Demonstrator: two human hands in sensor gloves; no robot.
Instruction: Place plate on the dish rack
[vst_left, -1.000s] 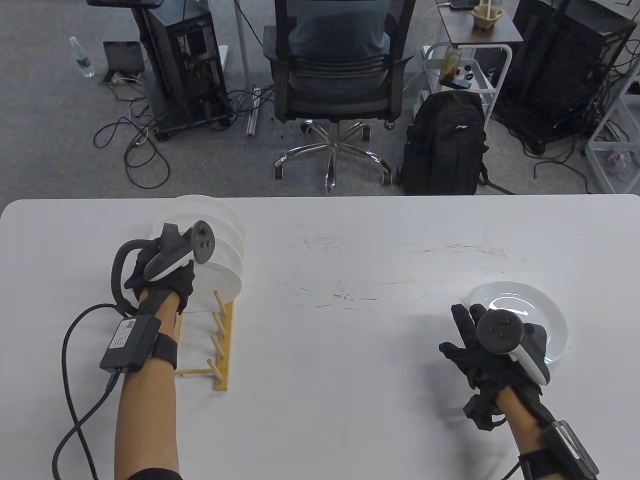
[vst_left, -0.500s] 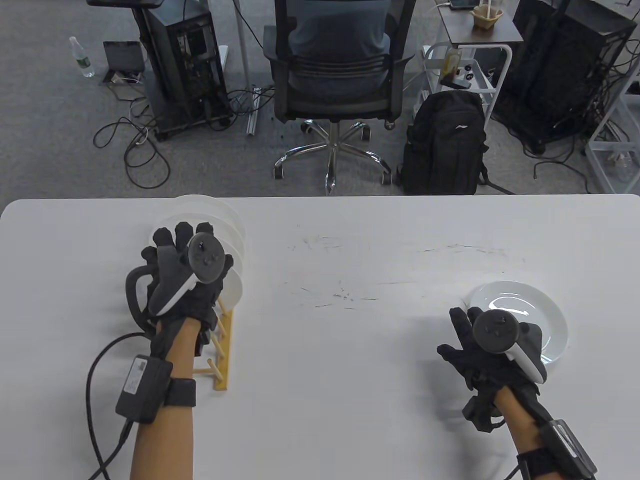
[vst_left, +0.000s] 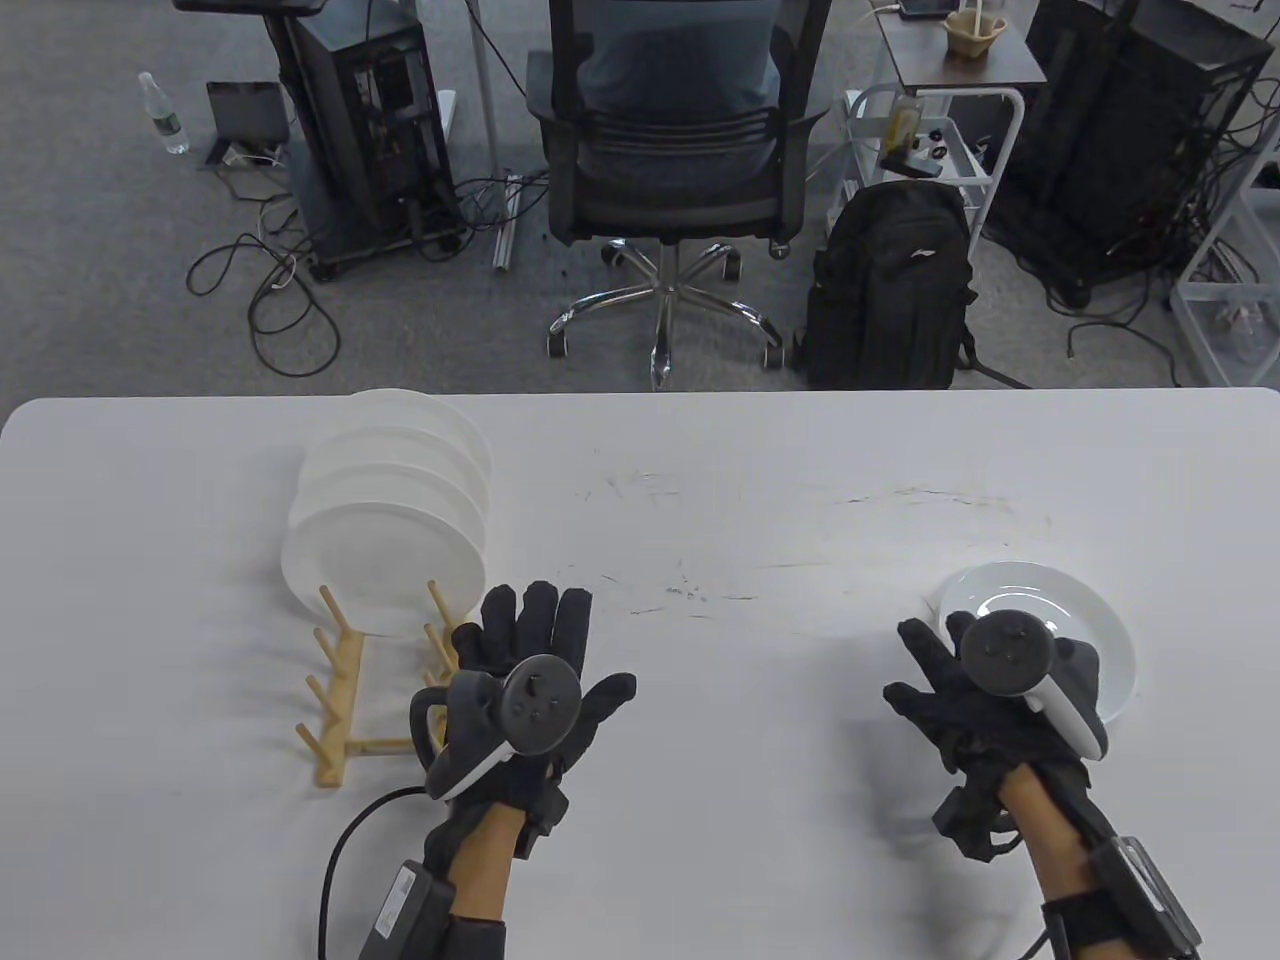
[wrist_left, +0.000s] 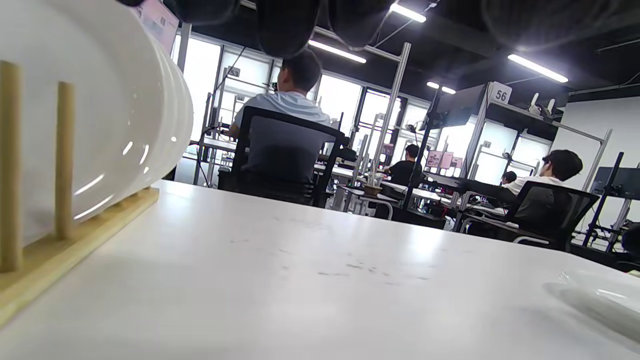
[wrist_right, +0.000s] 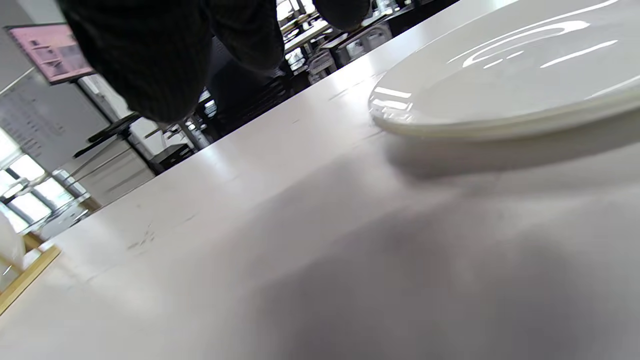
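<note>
While the left hand (vst_left: 540, 680) hovers empty with fingers spread beside the rack (vst_left: 385, 690), the right hand (vst_left: 985, 700), also spread, reaches the near edge of the plate (vst_left: 1060, 610) lying flat on the counter (vst_left: 720, 500), likely to lift it. Farther left, plates (vst_left: 385, 520) stand slotted upright.

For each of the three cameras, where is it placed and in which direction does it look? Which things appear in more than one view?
Table view: high above, looking down at the white table; shows left hand and right hand, both forearms.
Left wrist view: low near the tabletop, facing across it; dish rack with standing plates at left; dark fingertips on top.
Right wrist view: low, tilted, facing the flat plate; gloved fingers on top.
Shared: rack, flat plate and table appear in all three.
</note>
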